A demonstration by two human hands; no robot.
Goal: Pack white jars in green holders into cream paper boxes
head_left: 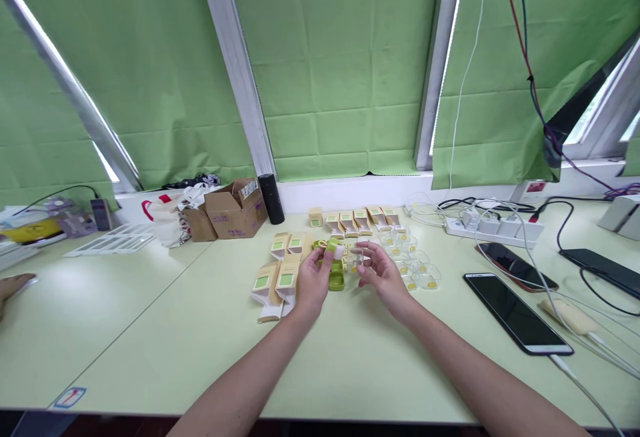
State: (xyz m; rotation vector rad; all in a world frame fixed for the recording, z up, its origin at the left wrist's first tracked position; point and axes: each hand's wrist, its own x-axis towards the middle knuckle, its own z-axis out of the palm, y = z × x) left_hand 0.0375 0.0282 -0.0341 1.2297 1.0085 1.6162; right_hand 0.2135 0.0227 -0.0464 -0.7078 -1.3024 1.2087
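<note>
Pinched in my left hand (315, 280) is a small green case (333, 246) with a white part at its right side. My right hand (383, 274) grips a small clear plastic box (355, 259) by its right side, close beside the green case. Below them on the table stand more green cases (337, 281), partly hidden by my left hand. Several clear plastic pieces with yellow spots (415, 264) lie just right of my right hand. Left of my left hand are several open cardboard boxes (270, 280) with green windows.
Behind my hands runs a row of small cardboard boxes (349, 222). A black cylinder (271, 198) and a brown carton (235, 209) stand at the back. To the right lie a phone (517, 312), a power strip (493, 229) and loose cables. Another person's hand (15, 285) shows at the left edge.
</note>
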